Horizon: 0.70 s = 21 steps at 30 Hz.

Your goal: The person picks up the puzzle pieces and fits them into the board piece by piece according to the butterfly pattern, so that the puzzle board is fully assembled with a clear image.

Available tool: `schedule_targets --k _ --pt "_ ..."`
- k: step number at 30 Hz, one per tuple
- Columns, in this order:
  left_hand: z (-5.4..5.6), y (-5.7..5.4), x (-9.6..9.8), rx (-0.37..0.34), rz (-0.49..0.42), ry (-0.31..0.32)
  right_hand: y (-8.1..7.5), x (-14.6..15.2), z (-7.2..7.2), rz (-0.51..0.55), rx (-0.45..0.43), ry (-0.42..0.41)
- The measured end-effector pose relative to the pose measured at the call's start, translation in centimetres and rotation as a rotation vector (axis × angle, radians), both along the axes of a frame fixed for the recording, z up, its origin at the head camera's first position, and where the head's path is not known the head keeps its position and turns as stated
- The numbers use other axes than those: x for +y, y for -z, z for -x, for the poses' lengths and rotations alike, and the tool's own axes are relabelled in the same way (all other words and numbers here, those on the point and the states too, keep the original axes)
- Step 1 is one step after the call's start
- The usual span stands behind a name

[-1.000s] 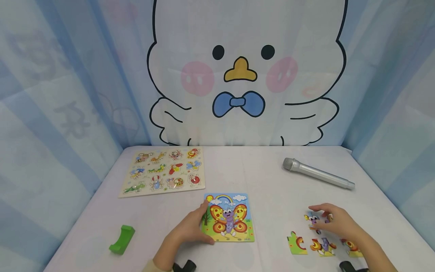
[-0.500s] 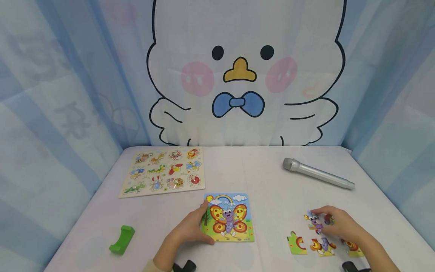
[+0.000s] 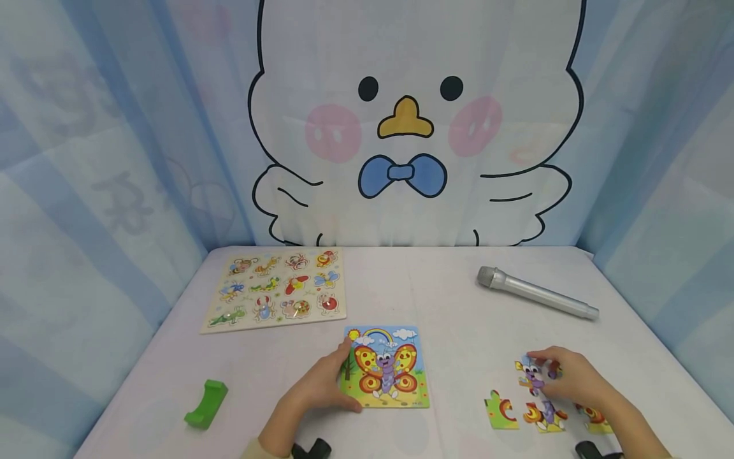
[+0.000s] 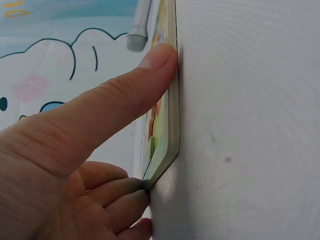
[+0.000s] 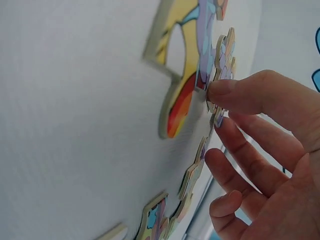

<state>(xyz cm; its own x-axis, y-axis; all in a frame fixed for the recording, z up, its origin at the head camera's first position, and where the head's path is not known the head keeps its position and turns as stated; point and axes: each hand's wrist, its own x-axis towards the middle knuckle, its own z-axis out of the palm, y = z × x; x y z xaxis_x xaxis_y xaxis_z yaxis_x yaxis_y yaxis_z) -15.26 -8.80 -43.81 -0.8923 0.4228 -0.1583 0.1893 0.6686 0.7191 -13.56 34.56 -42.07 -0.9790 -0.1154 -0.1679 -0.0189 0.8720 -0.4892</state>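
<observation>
A square butterfly puzzle (image 3: 395, 366) lies flat near the table's middle. My left hand (image 3: 323, 382) holds its left side, thumb (image 4: 157, 57) on the near edge and fingers at the left edge; the wrist view shows fingertips touching its corner. Farther right, my right hand (image 3: 573, 380) pinches a puzzle piece (image 3: 531, 375) with a purple butterfly body, thumb (image 5: 222, 90) on its near edge. Just nearer lies a second puzzle piece (image 3: 547, 415) with the body's lower part. A green puzzle piece (image 3: 501, 410) sits left of it. My right hand partly hides further pieces.
A pale insect puzzle board (image 3: 278, 290) is at the back left. A green arched block (image 3: 207, 405) lies at the front left. Behind my right hand, a silver microphone (image 3: 539, 293) lies slanted. Printed curtain surrounds the back and sides.
My right thumb and fingers have drawn together on the purple-bodied piece, which has shifted slightly right. My left hand and the square puzzle have stayed in place.
</observation>
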Motion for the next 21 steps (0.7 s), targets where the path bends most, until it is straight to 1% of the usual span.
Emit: schedule_targets --k 4,7,21 --pt "0.1 0.1 0.0 0.004 -0.002 0.002 0.0 -0.1 0.1 -0.027 0.016 -0.006" --pt "0.1 0.1 0.0 0.006 -0.004 0.002 -0.1 -0.4 0.1 -0.041 0.044 -0.027" --pt "0.0 0.1 0.0 0.010 0.000 0.002 -0.7 -3.3 0.8 0.016 0.140 -0.139"
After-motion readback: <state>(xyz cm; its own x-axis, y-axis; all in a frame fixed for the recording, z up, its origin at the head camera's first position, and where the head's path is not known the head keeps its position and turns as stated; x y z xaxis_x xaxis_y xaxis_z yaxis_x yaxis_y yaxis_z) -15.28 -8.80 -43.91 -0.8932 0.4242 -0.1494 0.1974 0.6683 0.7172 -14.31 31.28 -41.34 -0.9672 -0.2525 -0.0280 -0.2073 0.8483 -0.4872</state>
